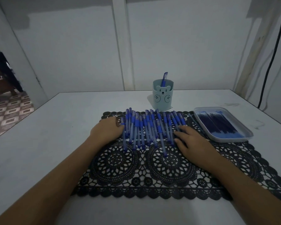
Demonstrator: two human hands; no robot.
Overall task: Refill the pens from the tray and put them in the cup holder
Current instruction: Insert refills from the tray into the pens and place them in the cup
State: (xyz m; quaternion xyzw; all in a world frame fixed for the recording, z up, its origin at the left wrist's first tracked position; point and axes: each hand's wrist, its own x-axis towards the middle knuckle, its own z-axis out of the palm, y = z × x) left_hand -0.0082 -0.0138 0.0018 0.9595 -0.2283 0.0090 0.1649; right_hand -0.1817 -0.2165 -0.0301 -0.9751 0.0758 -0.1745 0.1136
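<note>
On the lace mat [152, 172], mid-table [55, 127]: a row of blue pens [152, 129], lying side by side, some overlapping.

Cup holder [162, 98] stands just behind the row, holding one pen [164, 77] upright. So, by my read, one done and the rest of the row pending.

Tray [199, 111] sits at the right edge of the mat, a stack of dark refills [221, 125] in it.

Left hand [106, 131] is against the left end of the row, thumb by the outermost pen. Its fingers are hidden behind the hand, so I can't tell if they're curled or gripping.

Right hand [193, 142] is at the right end, fingers [182, 135] straight and slightly apart, lying flat on the pens. Nothing pinched.

Judgement: very early stage. No pen picked up and no refill in hand yet; the hands look to be bracketing the row.
</note>
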